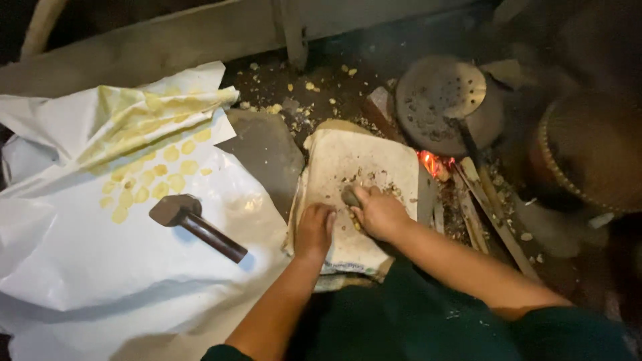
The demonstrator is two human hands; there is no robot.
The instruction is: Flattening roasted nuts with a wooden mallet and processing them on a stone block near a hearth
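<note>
hammer (pixel 197 226): dull metal, wood handle | sack (pixel 361 167): rough woven cloth | sheet (pixel 80 267): glossy white plastic

Both forearms are bare to the elbow, with no sleeves, rings or watch; dark green cloth covers the lap below.

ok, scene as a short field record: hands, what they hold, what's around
left hand: fist pressed on the sack, nothing seen in it
right hand: grips a small stone over crumbs on the sack
hammer: lies untouched on the white sheet, left of the hands
fire: embers glow under a pot with a perforated ladle, right of the sack
</note>
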